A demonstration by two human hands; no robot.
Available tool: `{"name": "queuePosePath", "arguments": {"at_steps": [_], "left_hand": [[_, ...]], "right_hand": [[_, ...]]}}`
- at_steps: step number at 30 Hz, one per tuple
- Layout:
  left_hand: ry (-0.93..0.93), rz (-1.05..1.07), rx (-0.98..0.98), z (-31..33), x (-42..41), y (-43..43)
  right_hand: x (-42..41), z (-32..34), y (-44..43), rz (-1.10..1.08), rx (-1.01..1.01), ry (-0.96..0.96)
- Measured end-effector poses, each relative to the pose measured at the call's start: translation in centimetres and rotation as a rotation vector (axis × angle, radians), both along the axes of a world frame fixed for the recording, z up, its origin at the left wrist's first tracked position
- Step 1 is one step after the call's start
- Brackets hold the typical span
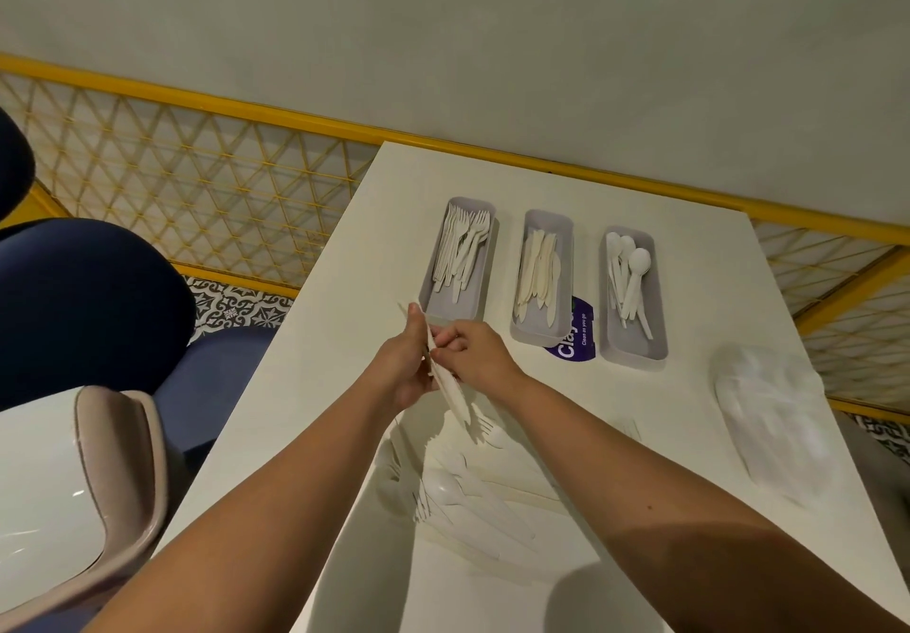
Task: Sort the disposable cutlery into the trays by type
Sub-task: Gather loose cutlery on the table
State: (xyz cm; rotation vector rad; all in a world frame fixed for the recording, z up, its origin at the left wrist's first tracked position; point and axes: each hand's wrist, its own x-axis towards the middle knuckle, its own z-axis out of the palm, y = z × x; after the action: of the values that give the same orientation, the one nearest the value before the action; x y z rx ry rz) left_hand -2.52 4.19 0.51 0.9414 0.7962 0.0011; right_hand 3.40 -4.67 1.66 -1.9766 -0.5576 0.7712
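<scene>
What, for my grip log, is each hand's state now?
Left hand: holding a bundle of white cutlery.
Right hand: pinching the same bundle.

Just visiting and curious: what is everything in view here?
fork tray: one, grey, left of row
knife tray: one, grey, middle
spoon tray: one, grey, right
sticker: one, purple, between knife and spoon trays
loose cutlery: one pile, white, near table edge
bag: one, clear, table's right side
table: one, white
chairs: count unclear, blue, left
forks: a few, white, in both hands
left hand: grips the forks
right hand: pinches the forks
</scene>
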Motion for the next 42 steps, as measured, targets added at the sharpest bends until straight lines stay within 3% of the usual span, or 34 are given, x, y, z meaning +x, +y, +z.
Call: {"name": "queuePosePath", "arguments": {"at_steps": [3, 8, 14, 20, 24, 29, 42], "left_hand": [[0.016, -0.018, 0.035, -0.2, -0.1, -0.2], [0.019, 0.03, 0.005, -0.7, -0.5, 0.0], [0.002, 0.01, 0.037, -1.1, -1.2, 0.0], [-0.014, -0.044, -0.006, -1.2, -1.4, -0.4], [-0.003, -0.056, -0.04, -1.1, -1.6, -1.1], [0.002, -0.073, -0.052, -0.8, -1.7, -1.8], [0.019, -0.084, -0.047, -0.6, -1.5, -2.5]], "right_hand": [[-0.2, 0.3, -0.3, 0.062, -0.025, -0.089], [0.3, 0.7, -1.6, 0.108, -0.046, -0.078], [1.3, -0.3, -5.0, 0.278, -0.339, -0.149], [-0.3, -1.9, -8.6, 0.469, -0.496, -0.125], [-1.4, -3.6, -10.5, 0.553, -0.629, -0.206], [-1.6, -4.7, -10.7, 0.525, -0.673, -0.335], [-2.2, -4.1, -11.1, 0.54, -0.732, -0.433]]}}
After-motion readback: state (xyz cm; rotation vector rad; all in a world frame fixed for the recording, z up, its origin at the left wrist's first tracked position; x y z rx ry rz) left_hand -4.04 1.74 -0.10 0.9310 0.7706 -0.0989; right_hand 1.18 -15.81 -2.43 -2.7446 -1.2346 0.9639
